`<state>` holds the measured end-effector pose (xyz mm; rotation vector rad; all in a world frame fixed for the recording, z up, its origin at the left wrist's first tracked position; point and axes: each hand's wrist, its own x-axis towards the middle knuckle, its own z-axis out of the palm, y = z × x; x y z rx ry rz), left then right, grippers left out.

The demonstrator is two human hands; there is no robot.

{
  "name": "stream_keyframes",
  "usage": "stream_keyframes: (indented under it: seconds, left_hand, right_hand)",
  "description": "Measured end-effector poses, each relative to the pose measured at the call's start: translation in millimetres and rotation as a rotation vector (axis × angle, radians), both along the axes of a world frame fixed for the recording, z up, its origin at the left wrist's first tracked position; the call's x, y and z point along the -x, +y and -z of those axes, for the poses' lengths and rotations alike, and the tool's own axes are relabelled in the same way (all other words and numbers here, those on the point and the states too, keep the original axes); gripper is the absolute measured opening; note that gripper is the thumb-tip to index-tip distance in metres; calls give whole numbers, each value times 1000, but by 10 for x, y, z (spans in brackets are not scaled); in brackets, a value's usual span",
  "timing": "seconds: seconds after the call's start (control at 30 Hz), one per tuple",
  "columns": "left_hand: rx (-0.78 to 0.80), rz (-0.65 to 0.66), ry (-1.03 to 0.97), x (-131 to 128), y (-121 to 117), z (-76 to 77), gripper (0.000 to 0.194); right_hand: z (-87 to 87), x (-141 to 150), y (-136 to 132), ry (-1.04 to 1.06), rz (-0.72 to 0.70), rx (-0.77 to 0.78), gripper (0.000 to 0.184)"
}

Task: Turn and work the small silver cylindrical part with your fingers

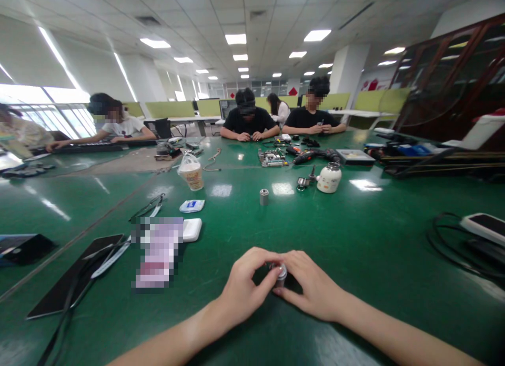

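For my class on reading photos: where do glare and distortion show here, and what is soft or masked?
All in the head view: the green table carries bright patches, apparently reflected ceiling lights; the windows at left glare near white; the cabinet at right slants, probably wide-angle distortion; mosaic blocks mask the purple item; the held cylinder looks slightly soft.

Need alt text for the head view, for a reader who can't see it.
A person's left hand and right hand hold a small metal cylinder at a green table. A second cylinder stands farther ahead; other people sit beyond.
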<state>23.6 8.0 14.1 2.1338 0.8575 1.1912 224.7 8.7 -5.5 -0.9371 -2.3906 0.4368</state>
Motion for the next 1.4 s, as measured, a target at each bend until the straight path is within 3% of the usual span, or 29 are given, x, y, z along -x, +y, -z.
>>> stream_keyframes:
  seconds: [0.17, 0.33, 0.47, 0.7, 0.97, 1.2, 1.4]
  left_hand:
    - [24, 27, 53, -4, -16, -32, 42]
    - [123, -61, -25, -16, 2, -45, 37]
    - [107, -137, -19, -16, 1, -72, 31]
    - [44, -45, 103, -15, -35, -117, 48]
    - [50, -116, 64, -10, -26, -87, 28]
    - [11, -18, 141, -12, -51, -123, 46]
    - [61, -92, 87, 3, 2, -106, 26]
  right_hand:
    - [30, -7, -4, 6, 16, -40, 43]
    - [-31, -1, -8, -2, 2, -15, 44]
    - [-54, 1, -7, 2, -6, -10, 42]
    - [2, -3, -2, -16, 16, -46, 46]
    - [-43, 1, -8, 3, -1, -18, 41]
    - [15, -15, 2, 1, 20, -49, 44]
    - [-45, 4, -6, 3, 2, 2, 38]
